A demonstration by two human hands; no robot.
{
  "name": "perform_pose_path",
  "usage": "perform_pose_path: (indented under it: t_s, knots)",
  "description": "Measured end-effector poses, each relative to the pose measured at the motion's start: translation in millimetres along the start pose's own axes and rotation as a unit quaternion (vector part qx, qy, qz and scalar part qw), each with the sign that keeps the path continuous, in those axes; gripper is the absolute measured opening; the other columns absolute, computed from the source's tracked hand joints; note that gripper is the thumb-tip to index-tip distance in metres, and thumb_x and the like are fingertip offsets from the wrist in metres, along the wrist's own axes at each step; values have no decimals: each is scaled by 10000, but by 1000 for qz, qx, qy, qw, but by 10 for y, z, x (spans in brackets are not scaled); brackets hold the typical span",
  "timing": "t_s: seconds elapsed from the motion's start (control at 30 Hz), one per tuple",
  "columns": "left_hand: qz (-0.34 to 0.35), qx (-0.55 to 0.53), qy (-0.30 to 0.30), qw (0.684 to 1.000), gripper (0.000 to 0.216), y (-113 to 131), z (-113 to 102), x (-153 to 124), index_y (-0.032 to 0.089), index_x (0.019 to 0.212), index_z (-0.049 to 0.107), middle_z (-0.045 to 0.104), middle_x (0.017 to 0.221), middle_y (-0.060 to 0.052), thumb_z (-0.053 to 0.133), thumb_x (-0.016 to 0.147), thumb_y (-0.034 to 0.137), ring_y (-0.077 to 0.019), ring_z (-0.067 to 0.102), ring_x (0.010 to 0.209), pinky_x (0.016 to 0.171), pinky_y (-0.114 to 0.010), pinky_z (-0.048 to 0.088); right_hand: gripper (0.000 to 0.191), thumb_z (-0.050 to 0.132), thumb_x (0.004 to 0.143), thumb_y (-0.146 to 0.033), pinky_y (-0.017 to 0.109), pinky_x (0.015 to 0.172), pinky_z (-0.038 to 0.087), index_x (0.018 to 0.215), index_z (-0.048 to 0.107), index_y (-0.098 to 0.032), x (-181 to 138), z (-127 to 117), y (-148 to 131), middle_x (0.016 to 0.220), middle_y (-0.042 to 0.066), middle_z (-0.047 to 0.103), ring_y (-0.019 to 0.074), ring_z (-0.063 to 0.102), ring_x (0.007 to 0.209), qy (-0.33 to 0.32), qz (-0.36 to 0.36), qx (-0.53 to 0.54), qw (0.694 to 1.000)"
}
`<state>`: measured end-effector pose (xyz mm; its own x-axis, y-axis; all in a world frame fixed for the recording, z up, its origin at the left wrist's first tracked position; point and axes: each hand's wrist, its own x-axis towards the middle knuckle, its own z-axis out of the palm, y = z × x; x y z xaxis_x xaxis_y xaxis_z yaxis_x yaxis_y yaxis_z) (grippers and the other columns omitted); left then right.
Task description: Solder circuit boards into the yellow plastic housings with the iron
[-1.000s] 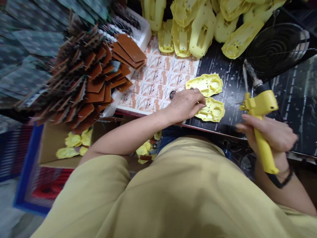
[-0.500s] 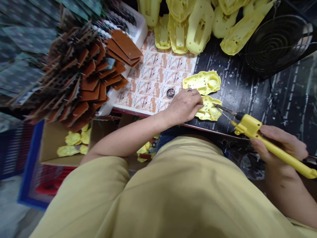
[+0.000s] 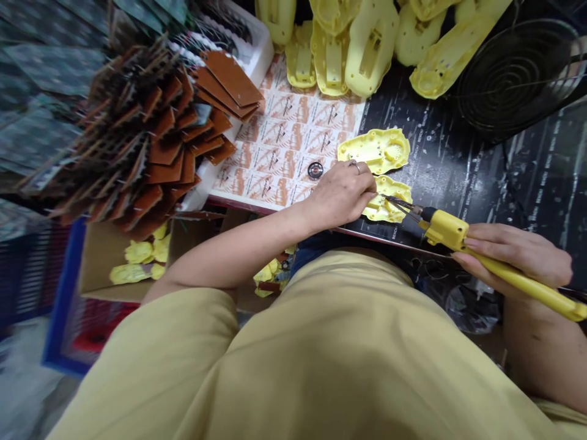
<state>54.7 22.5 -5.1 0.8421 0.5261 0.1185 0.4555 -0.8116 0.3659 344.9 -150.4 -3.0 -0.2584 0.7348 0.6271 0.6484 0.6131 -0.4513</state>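
My right hand (image 3: 527, 253) is wrapped round a yellow soldering gun (image 3: 447, 229) with a solder feed. Its dark tip points left and meets the inside of the near yellow plastic shell (image 3: 397, 212). My left hand (image 3: 342, 195) is closed, fingertips pinched together at that shell's left end. Whatever those fingers hold is too small or hidden to make out. A second yellow shell (image 3: 380, 160) lies just beyond, inner side up, partly behind my left fingers. Left of my left hand rests a small round black part (image 3: 315, 170), like a speaker.
Brown circuit boards (image 3: 167, 165) are heaped at the left, beside a white foam tray (image 3: 262, 52) with wires. Several yellow shells (image 3: 371, 55) stand along the back. A black fan (image 3: 509, 79) is at the back right. Below left, a cardboard box (image 3: 103, 269) sits in a blue crate (image 3: 64, 305).
The soldering gun has moved left with my right hand, bringing its tip further over the near shell, closer to my left fingertips. My left hand has stayed nearly in place.
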Motion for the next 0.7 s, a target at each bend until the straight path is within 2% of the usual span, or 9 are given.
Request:
perform_pose_path:
  t_s: [0.13, 0.3, 0.4, 0.5, 0.63, 0.7]
  knots:
    - [1, 0, -2, 1000, 270, -6, 7, 0, 146, 1080, 775, 761, 1089, -114, 511, 1024, 158, -276, 699, 1050, 984, -435, 524, 84, 745, 1053, -365, 235, 760, 701, 1046, 759, -282, -15, -33, 10, 894, 46, 821, 165, 833, 888, -7, 32, 1, 999]
    - [8, 3, 6, 1000, 253, -13, 12, -3, 153, 1056, 770, 753, 1045, -105, 521, 1012, 150, -271, 692, 1019, 954, -427, 521, 56, 741, 1052, -332, 240, 758, 701, 1074, 763, -286, 44, -105, 22, 889, 33, 818, 163, 830, 862, -48, 3, -3, 999]
    - [10, 9, 8, 1000, 252, -15, 11, 0, 156, 1052, 770, 748, 1025, -99, 521, 1022, 166, -266, 692, 1012, 945, -416, 520, 71, 790, 1009, -303, 229, 659, 681, 1078, 774, -290, 72, -170, 25, 893, 42, 820, 170, 823, 797, -18, 14, 6, 1000]
    - [9, 12, 6, 1000, 255, -16, 5, 4, 157, 1054, 773, 750, 1028, -100, 519, 1030, 173, -266, 696, 1020, 946, -413, 523, 217, 877, 914, -263, 253, 612, 682, 1107, 791, -312, 10, -175, 0, 866, 20, 822, 195, 814, 722, 27, 44, 10, 999]
    - [6, 6, 2, 1000, 262, -6, -6, 5, 156, 1042, 779, 757, 1027, -111, 518, 1033, 180, -274, 696, 1011, 941, -421, 522, 444, 903, 878, -316, 279, 620, 700, 1305, 779, -313, -139, -101, -84, 953, 28, 855, 235, 832, 747, 76, 94, -84, 989]
    - [5, 4, 3, 1000, 265, 5, -16, -3, 158, 1040, 784, 765, 1039, -120, 521, 1034, 185, -281, 694, 1012, 939, -431, 521, 443, 899, 887, -338, 284, 637, 709, 1313, 779, -315, -143, -59, -138, 985, 35, 860, 237, 835, 753, 90, 107, -115, 983]
